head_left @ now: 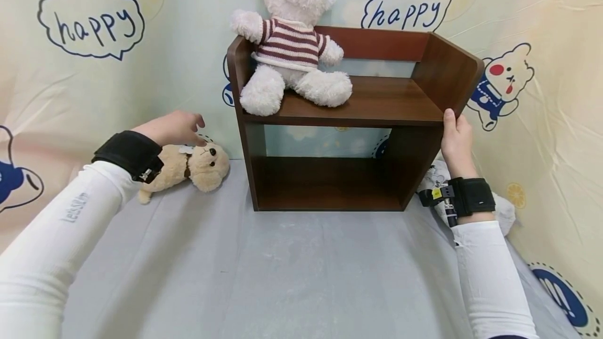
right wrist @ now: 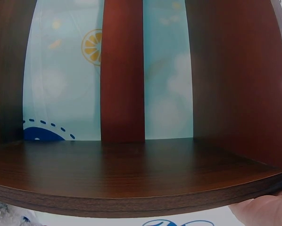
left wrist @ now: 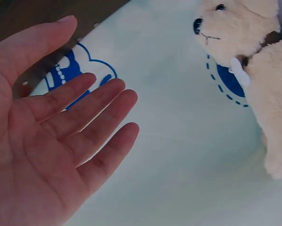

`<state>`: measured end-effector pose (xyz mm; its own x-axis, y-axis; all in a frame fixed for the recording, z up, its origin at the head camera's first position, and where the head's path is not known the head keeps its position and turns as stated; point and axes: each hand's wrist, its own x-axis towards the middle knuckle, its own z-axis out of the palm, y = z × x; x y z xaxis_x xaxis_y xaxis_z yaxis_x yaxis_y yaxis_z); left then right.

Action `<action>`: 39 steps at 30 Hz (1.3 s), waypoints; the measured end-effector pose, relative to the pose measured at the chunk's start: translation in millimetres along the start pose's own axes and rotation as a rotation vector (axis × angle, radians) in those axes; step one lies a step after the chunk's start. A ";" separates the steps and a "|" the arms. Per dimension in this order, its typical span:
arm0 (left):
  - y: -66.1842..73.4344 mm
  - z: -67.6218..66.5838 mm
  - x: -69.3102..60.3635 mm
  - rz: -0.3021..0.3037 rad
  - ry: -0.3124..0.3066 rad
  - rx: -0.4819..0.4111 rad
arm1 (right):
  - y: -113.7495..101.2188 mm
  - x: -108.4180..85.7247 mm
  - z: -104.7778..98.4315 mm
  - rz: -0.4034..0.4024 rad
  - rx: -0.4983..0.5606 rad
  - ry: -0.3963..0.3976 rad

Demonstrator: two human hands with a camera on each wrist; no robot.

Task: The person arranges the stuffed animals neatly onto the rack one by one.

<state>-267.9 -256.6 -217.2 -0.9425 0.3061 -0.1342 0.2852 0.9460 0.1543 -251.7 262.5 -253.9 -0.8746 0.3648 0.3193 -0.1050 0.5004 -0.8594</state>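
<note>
A dark brown two-tier shelf [head_left: 372, 99] stands on the grey surface. My right hand [head_left: 458, 143] holds the front edge of its right side panel, thumb on the near face. In the right wrist view, part of that hand [right wrist: 268, 209] shows at the lower right corner, against the shelf's wood [right wrist: 122, 174]. My left hand [head_left: 176, 127] hovers left of the shelf, above a tan plush dog [head_left: 207, 166] lying on its side. The left wrist view shows the left palm [left wrist: 51, 141] with spread fingers, nothing in it, apart from the plush dog [left wrist: 240, 28].
A white teddy bear [head_left: 294, 41] in a striped sweater sits at the left of the upper tier. Behind the right wrist, a whitish plush [head_left: 504, 213] lies partly hidden beside the shelf. Printed curtains [head_left: 188, 25] hang at the back and sides of the grey surface [head_left: 282, 276].
</note>
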 end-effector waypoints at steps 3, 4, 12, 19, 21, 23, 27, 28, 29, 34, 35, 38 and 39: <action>-4.4 3.3 2.3 -0.002 0.011 -0.011 | -0.1 0.0 -0.3 0.001 -0.001 0.001; -6.9 4.7 3.5 -0.002 0.015 -0.015 | -0.1 0.2 -0.3 0.002 -0.005 0.000; -26.1 17.3 10.1 -0.029 0.039 -0.041 | -0.2 -0.2 -0.7 0.015 0.010 -0.014; -38.8 24.6 10.8 -0.057 0.046 -0.068 | -0.7 -1.2 -0.5 0.015 0.023 -0.019; -42.9 27.0 11.0 -0.053 0.055 -0.065 | -1.1 -1.4 -0.4 0.010 0.020 -0.015; -46.2 29.3 11.3 -0.057 0.059 -0.065 | -1.4 -1.3 -0.4 0.005 0.015 -0.012; -51.2 35.6 13.5 -0.073 0.060 -0.082 | -1.0 -0.6 -0.3 0.000 0.024 -0.012; -52.0 37.4 14.4 -0.078 0.060 -0.088 | -1.0 -0.5 -0.3 0.001 0.025 -0.010; -53.1 38.9 15.2 -0.077 0.062 -0.087 | -0.8 -0.3 -0.1 0.001 0.024 -0.007; -59.5 47.3 19.8 -0.082 0.077 -0.078 | -1.0 -0.9 0.3 0.002 0.015 0.001; -61.1 49.0 20.6 -0.084 0.084 -0.073 | -1.0 -0.9 0.5 0.006 0.017 -0.006; -66.3 54.7 23.7 -0.092 0.106 -0.059 | -1.8 -1.5 0.8 0.009 0.026 -0.006; -68.0 56.9 24.5 -0.097 0.112 -0.049 | -2.1 -1.7 1.0 0.015 0.026 -0.011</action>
<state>-300.5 -307.3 -286.7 -0.9795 0.1971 -0.0408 0.1857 0.9632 0.1942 -250.5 260.0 -253.0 -0.8812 0.3636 0.3022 -0.1042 0.4740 -0.8743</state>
